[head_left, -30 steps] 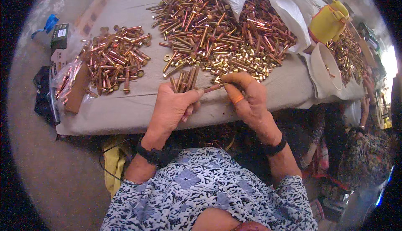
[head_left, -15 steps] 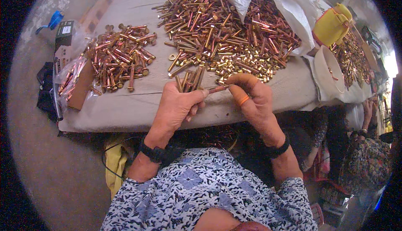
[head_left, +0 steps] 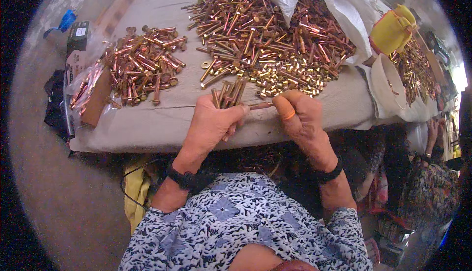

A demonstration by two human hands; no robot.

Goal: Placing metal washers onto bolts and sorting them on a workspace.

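My left hand (head_left: 211,123) is closed round a bundle of brass-coloured bolts (head_left: 230,93), their shanks sticking up above the fist. Between its thumb and fingers a single bolt (head_left: 260,106) points sideways to the right. At that bolt's far end, my right hand (head_left: 302,116) pinches with thumb and forefinger, both in orange finger covers. Whether a nut sits under those fingertips is hidden. Just beyond the hands lies a heap of small golden nuts (head_left: 290,76), which runs into a large pile of loose bolts (head_left: 236,30).
Another pile of bolts (head_left: 142,64) lies on the left of the cloth-covered table (head_left: 123,135), beside a brown cardboard piece (head_left: 96,99) and a clear bag. White sacking (head_left: 344,10), a yellow container (head_left: 392,29) and a white bucket (head_left: 386,81) stand at the right. Another person's arm (head_left: 431,135) shows far right.
My right fingers have curled in more tightly at the bolt's end. The left hand keeps its bundle almost in place, and the view has shifted slightly.
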